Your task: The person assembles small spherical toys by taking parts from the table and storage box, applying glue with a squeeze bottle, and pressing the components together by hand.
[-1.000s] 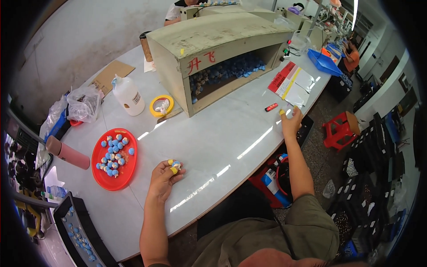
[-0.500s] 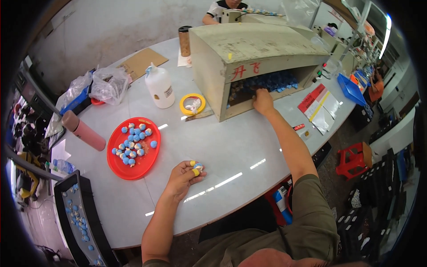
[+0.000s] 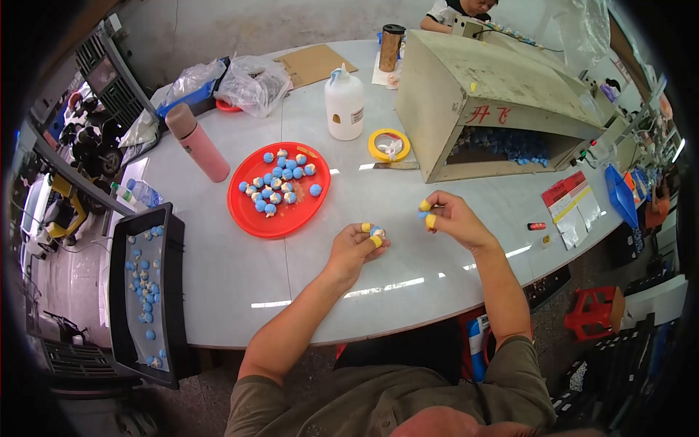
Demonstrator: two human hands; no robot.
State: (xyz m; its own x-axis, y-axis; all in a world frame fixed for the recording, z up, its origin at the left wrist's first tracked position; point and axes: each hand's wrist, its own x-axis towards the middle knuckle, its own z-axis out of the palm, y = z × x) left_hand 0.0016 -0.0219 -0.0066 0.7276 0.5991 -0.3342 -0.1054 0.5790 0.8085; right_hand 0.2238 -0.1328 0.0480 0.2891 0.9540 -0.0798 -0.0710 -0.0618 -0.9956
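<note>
My left hand (image 3: 354, 251) is closed in a pinch, low over the table's near middle. Between its yellow-covered fingertips sits a small blue-and-cream ball (image 3: 377, 231). To its right, my right hand (image 3: 460, 224), also with yellow finger covers, pinches a small blue piece (image 3: 422, 215), mostly hidden by the fingers. A red round tray (image 3: 240, 218) lies left of the hands, holding many blue and blue-and-cream balls (image 3: 277, 172). Behind my right hand stands a beige box-like housing (image 3: 437, 109) with an open front, and a heap of blue pieces (image 3: 510, 143) inside.
A black bin (image 3: 175, 291) with similar balls stands at the table's left edge. A pink flask (image 3: 200, 146), white bottle (image 3: 344, 109), yellow tape roll (image 3: 376, 151) and brown tumbler (image 3: 391, 47) are beyond the hands. Printed sheets (image 3: 571, 207) lie right. Another person (image 3: 437, 18) sits behind the housing.
My right hand has come out of the housing with a small blue piece, back toward my left hand. The left hand still holds its ball. The whole view has shifted.
</note>
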